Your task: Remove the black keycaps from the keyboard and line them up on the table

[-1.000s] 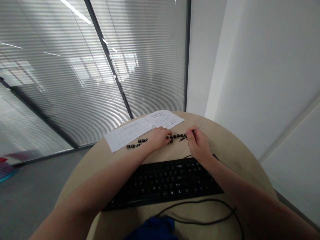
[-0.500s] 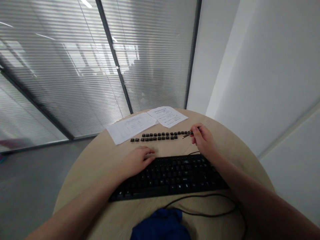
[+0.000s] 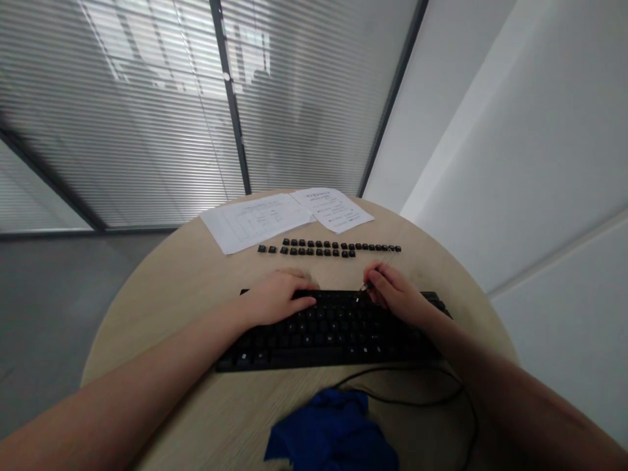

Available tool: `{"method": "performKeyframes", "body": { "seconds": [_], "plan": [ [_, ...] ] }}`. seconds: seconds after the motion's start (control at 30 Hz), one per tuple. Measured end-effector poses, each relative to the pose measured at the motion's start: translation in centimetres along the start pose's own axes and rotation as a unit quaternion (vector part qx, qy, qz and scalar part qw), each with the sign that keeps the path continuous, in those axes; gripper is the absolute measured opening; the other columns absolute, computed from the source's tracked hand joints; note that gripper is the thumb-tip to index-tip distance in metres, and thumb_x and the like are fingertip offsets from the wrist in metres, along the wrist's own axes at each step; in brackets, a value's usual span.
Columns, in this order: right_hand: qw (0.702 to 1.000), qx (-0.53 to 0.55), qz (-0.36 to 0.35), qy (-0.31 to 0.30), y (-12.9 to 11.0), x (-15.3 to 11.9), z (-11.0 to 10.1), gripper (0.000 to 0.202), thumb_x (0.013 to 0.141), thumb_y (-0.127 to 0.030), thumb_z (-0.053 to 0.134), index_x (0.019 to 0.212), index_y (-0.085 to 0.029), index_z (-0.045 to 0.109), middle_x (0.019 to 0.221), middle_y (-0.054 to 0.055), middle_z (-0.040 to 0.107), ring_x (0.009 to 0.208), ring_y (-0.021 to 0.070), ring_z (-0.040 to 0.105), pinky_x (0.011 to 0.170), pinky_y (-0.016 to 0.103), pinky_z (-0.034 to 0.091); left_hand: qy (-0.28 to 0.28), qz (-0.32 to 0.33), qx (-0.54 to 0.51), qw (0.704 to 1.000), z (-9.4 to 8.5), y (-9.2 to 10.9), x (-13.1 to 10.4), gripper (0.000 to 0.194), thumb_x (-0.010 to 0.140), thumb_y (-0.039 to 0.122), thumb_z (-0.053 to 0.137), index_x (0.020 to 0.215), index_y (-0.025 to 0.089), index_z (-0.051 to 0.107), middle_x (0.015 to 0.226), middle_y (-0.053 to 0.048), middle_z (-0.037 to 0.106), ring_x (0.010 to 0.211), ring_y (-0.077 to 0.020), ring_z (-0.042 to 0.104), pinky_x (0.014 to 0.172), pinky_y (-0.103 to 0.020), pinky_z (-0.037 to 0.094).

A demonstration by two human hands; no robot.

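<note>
The far left of the black keyboard (image 3: pixel 314 337) is partly covered by the left hand (image 3: pixel 280 297), which is held open, fingers outstretched and thumb apart; whether any key is pressed cannot be told. Part of its right side is hidden by the right hand (image 3: pixel 391 293), closed around a thin dark tool (image 3: pixel 364 287) whose tip is pointed down at the upper rows; its exact kind, and whether a key is touched, cannot be made out. The legends on two rows of loose black keycaps (image 3: pixel 310 252) and the print on the paper sheets (image 3: pixel 235 229) are too small to be read. Blue cloth (image 3: pixel 331 432) is cut off below, and the black cable (image 3: pixel 407 404) is partly lost in shadow. A round, pale wooden table (image 3: pixel 171 281) is bounded beyond by a glass partition with blinds (image 3: pixel 304 144) and at the right by a white wall (image 3: pixel 554 170); grey floor (image 3: pixel 49 294) is seen at the left. Bare tabletop is left between keyboard and keycaps, and along both side rims.
</note>
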State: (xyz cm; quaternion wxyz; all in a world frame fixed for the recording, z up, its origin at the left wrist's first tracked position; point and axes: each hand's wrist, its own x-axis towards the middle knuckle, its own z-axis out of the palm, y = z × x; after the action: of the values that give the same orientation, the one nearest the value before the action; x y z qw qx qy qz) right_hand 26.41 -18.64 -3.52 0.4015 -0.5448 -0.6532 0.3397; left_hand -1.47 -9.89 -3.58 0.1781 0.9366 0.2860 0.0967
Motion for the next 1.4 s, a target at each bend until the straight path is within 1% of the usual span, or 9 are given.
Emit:
{"method": "performKeyframes", "body": {
  "seconds": [0.17,0.33,0.57,0.9,1.07,1.17,1.23,1.33,1.4],
  "plan": [
    [1.000,-0.001,-0.010,-0.001,1.4,-0.4,0.5,0.042,0.102,-0.060,0.046,0.092,-0.021,0.057,0.062,-0.004,0.054,0.054,0.0124,0.049,0.050,0.024,0.038,-0.005,0.023,-0.023,0.999,-0.2,0.0,0.1,0.030,0.097,0.037,0.060,0.118,0.023,0.077,0.107,-0.007,0.075,0.100,-0.0236,0.069,0.094,-0.036,0.051],
    [0.999,-0.012,-0.033,0.002,1.3,-0.9,0.5,0.042,0.104,-0.058,0.044,0.089,-0.021,0.057,0.063,-0.003,0.055,0.056,0.0132,0.051,0.056,0.027,0.042,0.001,0.014,-0.020,1.000,-0.2,0.2,0.0,0.028,0.097,0.038,0.060,0.115,0.025,0.077,0.106,-0.005,0.074,0.100,-0.0239,0.069,0.093,-0.036,0.050],
    [0.997,-0.038,-0.046,-0.040,1.4,-1.0,0.2,0.037,0.105,-0.051,0.042,0.090,-0.021,0.058,0.063,-0.002,0.055,0.056,0.0144,0.051,0.056,0.028,0.042,-0.008,-0.009,-0.014,1.000,0.0,0.2,0.1,0.031,0.097,0.039,0.060,0.118,0.024,0.077,0.107,-0.006,0.075,0.100,-0.0246,0.070,0.094,-0.037,0.051],
    [0.971,-0.174,-0.156,-0.058,0.0,-1.2,0.6,0.019,0.099,-0.036,0.053,0.088,-0.023,0.061,0.075,0.003,0.065,0.068,0.0200,0.059,0.067,0.033,0.046,-0.007,-0.015,-0.016,1.000,0.1,0.2,0.1,0.030,0.097,0.040,0.059,0.116,0.025,0.077,0.105,-0.005,0.075,0.098,-0.0239,0.069,0.092,-0.036,0.051],
    [0.982,-0.128,-0.141,0.005,1.3,-1.6,0.7,0.025,0.102,-0.042,0.049,0.090,-0.023,0.061,0.073,0.003,0.063,0.064,0.0195,0.058,0.063,0.033,0.046,-0.005,-0.020,-0.017,1.000,0.1,0.1,0.1,0.030,0.097,0.039,0.060,0.117,0.024,0.077,0.106,-0.006,0.074,0.099,-0.0245,0.069,0.094,-0.037,0.051],
    [0.989,-0.095,-0.117,0.005,1.9,-1.8,0.8,0.028,0.102,-0.048,0.050,0.091,-0.024,0.060,0.063,-0.001,0.056,0.055,0.0170,0.052,0.054,0.030,0.042,-0.003,-0.017,-0.016,1.000,0.0,0.1,0.0,0.029,0.096,0.039,0.060,0.116,0.025,0.077,0.105,-0.005,0.074,0.098,-0.0238,0.069,0.093,-0.036,0.051],
    [0.994,-0.043,-0.101,0.026,2.2,-1.7,1.0,0.034,0.103,-0.055,0.048,0.092,-0.024,0.057,0.060,-0.002,0.053,0.051,0.0159,0.050,0.051,0.029,0.040,-0.004,-0.017,-0.016,1.000,-0.1,0.1,0.0,0.029,0.096,0.039,0.060,0.116,0.025,0.077,0.105,-0.005,0.074,0.097,-0.0234,0.069,0.092,-0.036,0.051],
    [0.991,0.059,-0.069,0.096,2.4,-1.4,1.2,0.043,0.104,-0.064,0.038,0.091,-0.025,0.052,0.058,-0.004,0.052,0.046,0.0142,0.047,0.046,0.026,0.037,-0.008,-0.015,-0.015,1.000,-0.2,0.2,0.0,0.030,0.097,0.038,0.060,0.117,0.025,0.077,0.105,-0.005,0.074,0.097,-0.0231,0.069,0.091,-0.035,0.051],
    [0.990,0.072,-0.070,0.100,2.5,-1.3,1.3,0.045,0.104,-0.065,0.039,0.090,-0.024,0.052,0.058,-0.005,0.052,0.046,0.0133,0.046,0.045,0.025,0.036,-0.010,-0.016,-0.011,1.000,-0.1,0.2,0.0,0.030,0.097,0.039,0.060,0.117,0.024,0.076,0.104,-0.005,0.074,0.097,-0.0231,0.069,0.092,-0.035,0.052]
  ]
}}
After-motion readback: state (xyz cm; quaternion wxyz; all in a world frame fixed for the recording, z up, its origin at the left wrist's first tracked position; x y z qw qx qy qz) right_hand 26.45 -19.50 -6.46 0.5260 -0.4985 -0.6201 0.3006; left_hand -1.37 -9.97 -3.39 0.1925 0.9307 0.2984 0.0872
